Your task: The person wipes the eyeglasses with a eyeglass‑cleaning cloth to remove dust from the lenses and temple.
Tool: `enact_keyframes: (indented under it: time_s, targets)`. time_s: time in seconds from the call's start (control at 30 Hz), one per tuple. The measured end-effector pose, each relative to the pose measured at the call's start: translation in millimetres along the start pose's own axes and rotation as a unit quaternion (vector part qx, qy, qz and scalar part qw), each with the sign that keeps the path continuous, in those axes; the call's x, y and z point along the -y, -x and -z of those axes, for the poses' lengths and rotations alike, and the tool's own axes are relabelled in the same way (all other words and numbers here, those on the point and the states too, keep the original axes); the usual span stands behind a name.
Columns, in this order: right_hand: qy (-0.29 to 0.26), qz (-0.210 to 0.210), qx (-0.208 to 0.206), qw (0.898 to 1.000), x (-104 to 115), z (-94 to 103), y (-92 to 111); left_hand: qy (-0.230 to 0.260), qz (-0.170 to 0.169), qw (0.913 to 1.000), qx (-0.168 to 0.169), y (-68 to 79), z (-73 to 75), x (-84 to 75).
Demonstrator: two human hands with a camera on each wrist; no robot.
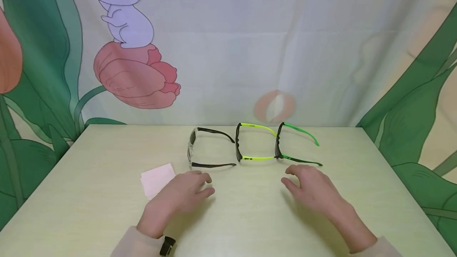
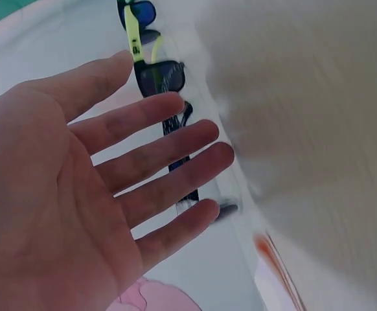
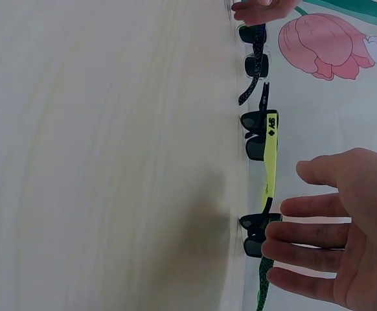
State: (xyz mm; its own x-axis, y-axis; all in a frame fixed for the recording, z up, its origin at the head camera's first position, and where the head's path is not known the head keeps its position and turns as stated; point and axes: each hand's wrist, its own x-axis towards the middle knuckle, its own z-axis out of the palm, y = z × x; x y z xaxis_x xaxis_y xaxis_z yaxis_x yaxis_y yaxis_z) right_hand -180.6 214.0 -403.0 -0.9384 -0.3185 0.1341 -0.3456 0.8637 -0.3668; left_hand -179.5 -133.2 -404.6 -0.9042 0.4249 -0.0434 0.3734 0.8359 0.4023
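Three pairs of sunglasses stand in a row with their arms unfolded: clear-framed sunglasses with black arms (image 1: 214,165), black sunglasses with yellow arms (image 1: 258,158), and black sunglasses with green arms (image 1: 301,160). My left hand (image 1: 185,193) hovers in front of the clear-framed pair, beside a pale pink stack that looks like cloth or paper (image 1: 157,178). In the left wrist view its fingers (image 2: 169,178) are spread and hold nothing. My right hand (image 1: 317,191) is nearest the green-armed pair, apart from it. The right wrist view shows its fingers (image 3: 305,256) extended, with nothing held.
The light wood-toned table (image 1: 250,221) ends at a printed curtain (image 1: 221,50) just behind the sunglasses. A dark band (image 1: 167,246) circles the left wrist at the sleeve's edge.
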Motion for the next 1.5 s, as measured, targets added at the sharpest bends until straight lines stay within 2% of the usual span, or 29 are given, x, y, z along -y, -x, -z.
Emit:
enact_keyframes:
  time_s: [0.1, 0.23, 0.4, 0.6, 0.77, 0.9, 1.1, 1.5]
  targets:
    - [0.009, 0.0, -0.012, 1.0, -1.5, 0.1, -3.2, 0.029, 0.01, 0.9995, 0.004, 2.3, 8.4, 8.7]
    - [0.023, 0.003, -0.035, 0.999, -5.0, 0.3, -7.1, 0.039, 0.032, 0.9987, 0.006, 5.7, 19.8, 21.8]
    - [0.034, 0.015, -0.073, 0.997, -9.4, 1.2, -11.8, 0.02, 0.069, 0.9974, -0.009, 9.8, 30.0, 37.2]
    - [0.04, 0.021, -0.093, 0.995, -14.8, 2.0, -16.6, 0.004, 0.061, 0.9973, -0.041, 10.9, 35.7, 54.0]
    - [0.04, 0.011, -0.097, 0.994, -20.0, 0.6, -21.4, -0.037, 0.083, 0.9946, -0.05, 11.4, 37.2, 65.5]
    - [0.045, -0.004, -0.091, 0.995, -22.8, 0.8, -24.9, -0.041, 0.107, 0.9929, -0.032, 13.0, 35.0, 69.7]
    - [0.058, -0.007, -0.084, 0.995, -25.0, 1.1, -29.9, -0.054, 0.125, 0.9906, -0.009, 10.5, 29.1, 73.7]
    - [0.1, 0.021, -0.099, 0.99, -24.9, -2.7, -42.6, -0.037, 0.114, 0.9921, -0.035, 12.0, 26.8, 72.7]
